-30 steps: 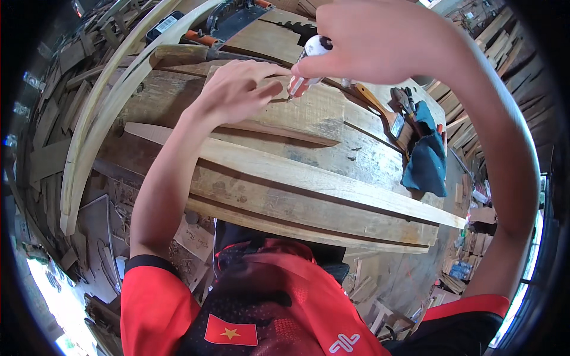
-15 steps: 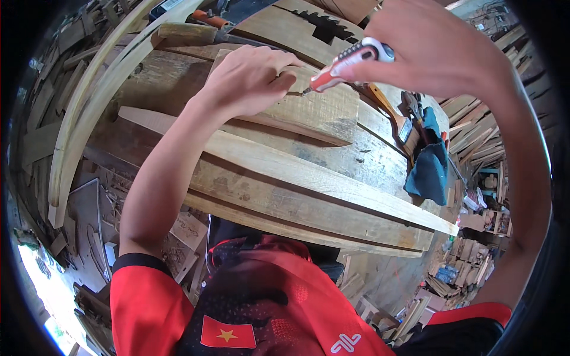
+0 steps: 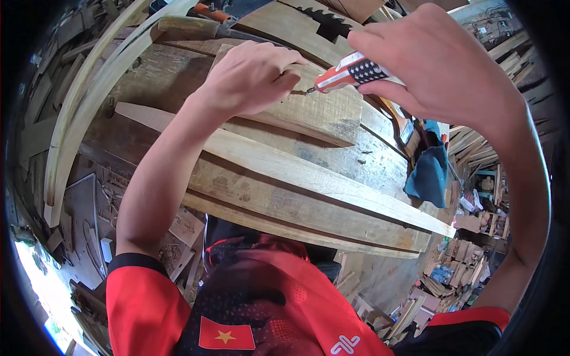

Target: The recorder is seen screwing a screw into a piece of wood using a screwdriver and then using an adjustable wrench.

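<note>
My right hand (image 3: 415,65) is closed round a hand tool (image 3: 356,72) with a red, white and dark starred handle. Its slim metal tip points down-left, just over a thick wooden block (image 3: 326,113); whether it touches the wood I cannot tell. My left hand (image 3: 252,77) rests on the block's left part, fingers curled and thumb near the forefinger. What those fingers hold, if anything, is hidden. A thin dark mark or piece lies between the left hand and the tool's tip. Nearer me, a long tapered wooden strip (image 3: 309,172) lies across the workbench (image 3: 267,193).
A brush (image 3: 405,130) and a dark teal cloth (image 3: 428,172) lie at the bench's right. Beyond the block sits a toothed dark saw blade (image 3: 326,24). A wooden-handled tool (image 3: 187,28) lies back left, by long curved wooden pieces (image 3: 74,127). Wood scraps (image 3: 463,261) are piled at right.
My right hand has turned and moved slightly right and down, so the handle's starred side now shows. The tool's tip stays by nearly the same spot. My left hand has hardly moved.
</note>
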`<state>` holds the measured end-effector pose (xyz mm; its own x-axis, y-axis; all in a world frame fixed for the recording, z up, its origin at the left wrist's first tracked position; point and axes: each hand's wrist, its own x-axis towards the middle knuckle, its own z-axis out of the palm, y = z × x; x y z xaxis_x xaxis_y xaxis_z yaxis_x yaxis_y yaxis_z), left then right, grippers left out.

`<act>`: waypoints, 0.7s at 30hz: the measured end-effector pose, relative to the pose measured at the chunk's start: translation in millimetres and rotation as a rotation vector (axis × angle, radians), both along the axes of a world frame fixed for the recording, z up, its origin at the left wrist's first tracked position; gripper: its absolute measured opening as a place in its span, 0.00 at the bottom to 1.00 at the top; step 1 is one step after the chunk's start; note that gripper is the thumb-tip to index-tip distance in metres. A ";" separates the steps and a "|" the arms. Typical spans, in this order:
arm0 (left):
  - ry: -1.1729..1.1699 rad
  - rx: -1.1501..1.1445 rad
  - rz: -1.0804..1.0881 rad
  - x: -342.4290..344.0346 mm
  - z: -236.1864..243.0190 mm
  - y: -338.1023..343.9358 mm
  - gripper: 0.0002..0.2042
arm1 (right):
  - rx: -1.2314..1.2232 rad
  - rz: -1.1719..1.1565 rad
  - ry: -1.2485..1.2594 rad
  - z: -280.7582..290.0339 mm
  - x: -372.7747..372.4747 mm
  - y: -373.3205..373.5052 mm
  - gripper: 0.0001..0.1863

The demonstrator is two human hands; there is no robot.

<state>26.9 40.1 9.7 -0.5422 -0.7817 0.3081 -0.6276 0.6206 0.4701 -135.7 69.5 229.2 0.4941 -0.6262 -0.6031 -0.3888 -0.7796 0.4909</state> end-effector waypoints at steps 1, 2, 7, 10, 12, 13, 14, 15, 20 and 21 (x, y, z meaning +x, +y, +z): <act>-0.022 0.024 -0.002 -0.9 0.7 -1.0 0.18 | 0.065 -0.189 -0.030 0.4 0.7 -1.6 0.27; -0.042 0.044 -0.009 -3.8 1.5 -1.2 0.18 | 0.064 -0.198 -0.027 -7.9 -8.6 -6.1 0.27; 0.061 -0.116 0.039 -8.8 -8.8 0.8 0.17 | 0.001 -0.445 -0.502 -28.5 -27.5 -19.0 0.38; 0.038 -0.098 0.015 0.1 -13.2 -2.8 0.17 | -0.117 -0.189 -0.375 -28.9 -35.3 -5.3 0.28; 0.014 -0.032 -0.023 1.4 -5.4 0.1 0.18 | -0.180 0.125 -0.398 -24.8 -40.2 6.6 0.26; 0.017 -0.028 -0.021 1.4 -5.2 -0.3 0.18 | -0.175 0.126 -0.395 -23.8 -36.6 9.9 0.26; 0.016 -0.043 -0.027 2.0 -6.1 -1.7 0.18 | -0.180 0.120 -0.288 -24.5 -32.3 11.8 0.25; 0.013 -0.058 -0.033 2.6 -6.6 -2.4 0.18 | -0.183 0.115 -0.181 -25.0 -29.0 12.8 0.25; -0.056 0.028 -0.034 -7.2 3.1 -3.6 0.18 | -0.139 -0.025 -0.329 -23.1 -38.3 2.6 0.24; -0.035 0.023 -0.030 -6.8 3.6 -2.4 0.18 | -0.096 -0.158 -0.392 -26.6 -34.5 -1.3 0.23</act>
